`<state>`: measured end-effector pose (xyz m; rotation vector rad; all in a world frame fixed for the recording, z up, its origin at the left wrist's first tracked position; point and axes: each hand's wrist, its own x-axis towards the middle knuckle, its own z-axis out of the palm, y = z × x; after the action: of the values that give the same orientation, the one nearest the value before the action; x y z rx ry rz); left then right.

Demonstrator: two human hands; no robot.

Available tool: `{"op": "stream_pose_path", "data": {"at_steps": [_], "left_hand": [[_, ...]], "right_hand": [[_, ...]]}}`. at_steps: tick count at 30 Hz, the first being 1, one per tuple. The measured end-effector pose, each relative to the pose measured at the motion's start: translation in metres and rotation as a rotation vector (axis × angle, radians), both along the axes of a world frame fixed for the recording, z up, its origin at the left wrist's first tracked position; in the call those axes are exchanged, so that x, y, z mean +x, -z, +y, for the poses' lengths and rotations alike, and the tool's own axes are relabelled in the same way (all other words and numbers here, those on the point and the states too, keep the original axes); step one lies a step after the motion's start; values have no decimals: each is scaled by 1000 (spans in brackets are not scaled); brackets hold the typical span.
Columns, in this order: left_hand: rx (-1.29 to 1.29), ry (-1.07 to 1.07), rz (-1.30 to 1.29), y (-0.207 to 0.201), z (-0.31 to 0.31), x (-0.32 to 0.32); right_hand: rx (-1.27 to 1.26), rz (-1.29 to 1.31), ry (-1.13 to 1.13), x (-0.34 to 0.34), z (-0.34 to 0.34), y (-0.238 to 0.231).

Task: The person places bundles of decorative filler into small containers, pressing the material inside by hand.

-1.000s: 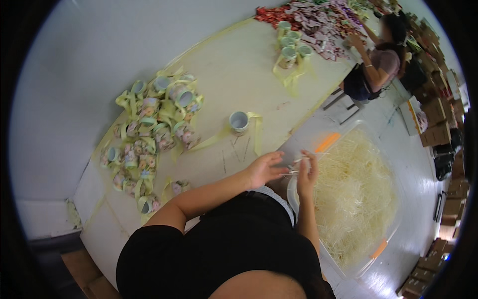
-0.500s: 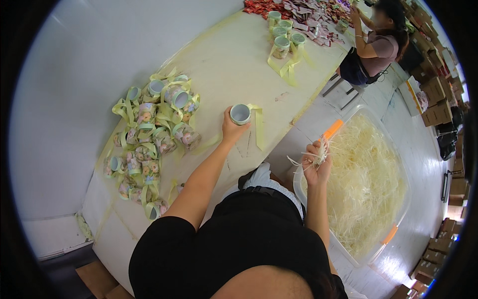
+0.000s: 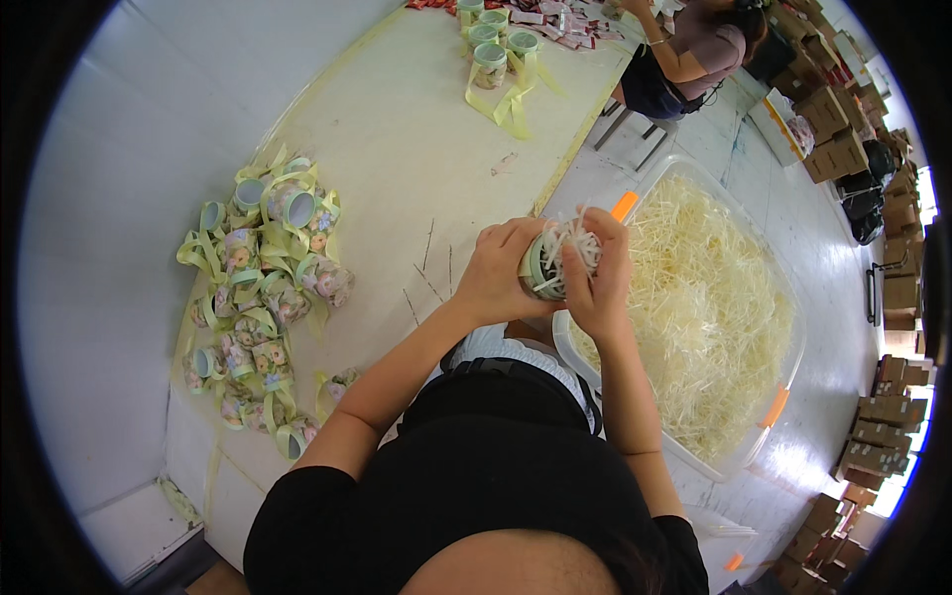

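My left hand (image 3: 501, 273) is closed around a small round floral cup (image 3: 538, 274) with a pale green rim, tilted over the table's near edge. Pale shredded paper (image 3: 572, 245) bulges from the cup's mouth. My right hand (image 3: 602, 273) has its fingers closed on that shred at the opening. Close by on the right stands a clear plastic bin (image 3: 801, 342) with orange handles, heaped with yellowish shred (image 3: 694, 307). To the left, a pile of floral cups (image 3: 253, 297) with yellow-green ribbons lies on the table (image 3: 397, 178).
Several cups (image 3: 491, 61) with ribbons stand at the far end, beside scattered red and pink packets (image 3: 565, 22). A co-worker (image 3: 684, 59) sits there on a stool (image 3: 635, 134). Cardboard boxes (image 3: 833, 139) line the right side. A wall (image 3: 149, 198) borders the table's left.
My left hand has brought the cup right, off the table. My right hand has lifted its shred from beside the bin to the cup's mouth. The view has shifted.
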<state>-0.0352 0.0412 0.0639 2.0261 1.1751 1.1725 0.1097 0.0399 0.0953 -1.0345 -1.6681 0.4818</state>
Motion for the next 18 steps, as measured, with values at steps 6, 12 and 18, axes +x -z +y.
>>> {"op": "stream_pose_path", "data": {"at_steps": [6,12,18], "left_hand": [[22,46,105,-1,5,0],[73,117,171,-7,3,3],[-74,179,-6,-7,-2,13]], "right_hand": [[105,-527,167,13,-8,-29],[-337,-457,10,27,-28,-53],[-246,-386,-166,50,-35,-73]]}}
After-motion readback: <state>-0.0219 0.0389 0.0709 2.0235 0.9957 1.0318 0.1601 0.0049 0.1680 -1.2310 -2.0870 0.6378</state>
